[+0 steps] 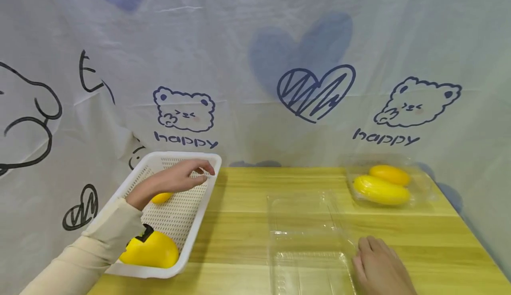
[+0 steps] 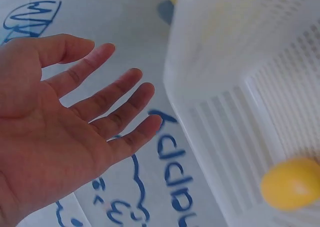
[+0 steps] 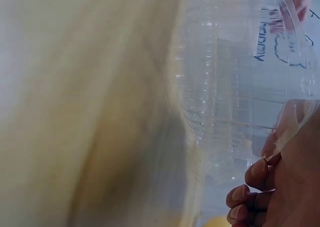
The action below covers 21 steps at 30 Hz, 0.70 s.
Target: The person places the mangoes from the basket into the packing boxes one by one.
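Observation:
My left hand (image 1: 183,176) is held over the white basket (image 1: 218,164), its fingers spread and loosely bent in the left wrist view, with nothing in them. In the basket lies a large yellow mango-like fruit (image 1: 159,253) at the near end. A smaller-looking yellow fruit (image 1: 161,197) is partly hidden behind my left forearm. My right hand (image 1: 379,266) pinches the right edge of an open clear plastic clamshell box (image 1: 311,255). In the right wrist view, thumb and fingers (image 3: 257,174) grip the box's thin rim. No fruit shows inside this box.
At the back right of the wooden table (image 1: 243,224), another clear plastic box (image 1: 419,188) holds two yellow fruits (image 1: 381,190). A white cloth (image 1: 247,131) printed with bears and hearts hangs behind the table and on the left.

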Available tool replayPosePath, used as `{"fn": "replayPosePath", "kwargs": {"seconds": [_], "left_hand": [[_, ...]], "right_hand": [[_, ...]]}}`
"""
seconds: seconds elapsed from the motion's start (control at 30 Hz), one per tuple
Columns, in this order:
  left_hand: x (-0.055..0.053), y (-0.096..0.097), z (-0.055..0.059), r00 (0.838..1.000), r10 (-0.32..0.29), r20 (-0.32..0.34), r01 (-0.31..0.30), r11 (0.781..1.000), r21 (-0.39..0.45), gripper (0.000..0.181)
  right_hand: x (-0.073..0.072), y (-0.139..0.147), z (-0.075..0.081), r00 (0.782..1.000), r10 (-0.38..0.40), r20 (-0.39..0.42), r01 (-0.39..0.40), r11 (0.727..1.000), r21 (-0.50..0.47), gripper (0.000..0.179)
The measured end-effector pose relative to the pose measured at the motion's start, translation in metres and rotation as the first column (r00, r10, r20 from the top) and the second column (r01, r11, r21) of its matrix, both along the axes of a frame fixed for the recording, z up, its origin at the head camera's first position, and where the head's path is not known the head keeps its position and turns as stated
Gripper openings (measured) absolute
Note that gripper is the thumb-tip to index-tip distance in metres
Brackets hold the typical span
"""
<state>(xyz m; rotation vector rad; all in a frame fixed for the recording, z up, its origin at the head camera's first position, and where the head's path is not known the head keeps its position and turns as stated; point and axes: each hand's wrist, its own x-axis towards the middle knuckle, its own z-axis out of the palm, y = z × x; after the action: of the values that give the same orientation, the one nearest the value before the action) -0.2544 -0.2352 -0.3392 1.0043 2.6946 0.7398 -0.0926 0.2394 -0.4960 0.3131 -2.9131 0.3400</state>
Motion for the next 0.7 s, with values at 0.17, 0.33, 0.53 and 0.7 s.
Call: {"fn": "replayPosePath", "kwargs": {"seconds": [0.17, 0.33, 0.53, 0.7], "left_hand": [[0.005, -0.02, -0.001, 1.0, 0.015, -0.001, -0.015, 1.0, -0.002, 0.023], [0.012, -0.037, -0.002, 0.998, 0.051, 0.021, -0.05, 0.998, -0.023, 0.021], [0.018, -0.051, 0.0, 0.996, 0.091, 0.01, -0.091, 0.995, -0.044, 0.027], [0.024, -0.064, 0.004, 0.993, 0.113, -0.029, -0.115, 0.992, -0.057, 0.037]], "right_hand": [[-0.011, -0.006, 0.005, 1.0, -0.003, -0.005, 0.002, 1.0, -0.025, 0.025], [-0.024, -0.011, 0.009, 0.999, 0.004, -0.039, -0.006, 0.999, -0.054, 0.028], [-0.042, -0.015, 0.012, 1.0, 0.005, -0.012, -0.006, 0.997, -0.079, 0.028], [-0.057, -0.018, 0.011, 1.0, 0.001, -0.007, -0.001, 0.994, -0.113, 0.028]]}}
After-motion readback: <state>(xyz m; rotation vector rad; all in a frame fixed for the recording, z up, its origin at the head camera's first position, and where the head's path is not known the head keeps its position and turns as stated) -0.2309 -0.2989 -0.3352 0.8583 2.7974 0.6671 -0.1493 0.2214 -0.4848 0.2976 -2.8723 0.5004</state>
